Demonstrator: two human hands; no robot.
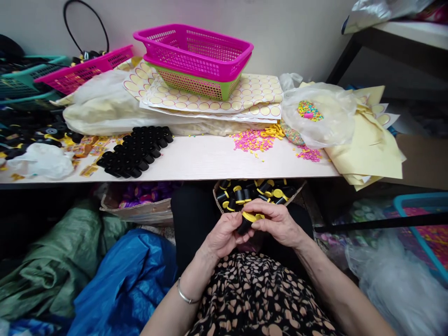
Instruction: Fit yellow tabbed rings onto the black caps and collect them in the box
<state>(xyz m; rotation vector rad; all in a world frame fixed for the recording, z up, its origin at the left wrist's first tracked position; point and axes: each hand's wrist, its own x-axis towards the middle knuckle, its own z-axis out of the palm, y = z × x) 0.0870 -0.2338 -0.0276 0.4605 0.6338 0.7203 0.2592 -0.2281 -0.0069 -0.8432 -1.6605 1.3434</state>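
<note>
In front of my lap I hold a small black plastic container with a yellow lid. My left hand is closed around the container's body, thumb near the lid's rim. My right hand pinches at the lid's right side, where a bit of yellow sticks out between the fingers; its exact shape is partly hidden. Just beyond my hands, between my knees, a box holds many black containers with yellow lids. On the table stands a close-packed group of black containers.
Pink and yellow bits lie on the white table beside a plastic bag of coloured beads. Pink basket and green basket rest on sticker sheets. A carton of purple items and a blue sack are at lower left.
</note>
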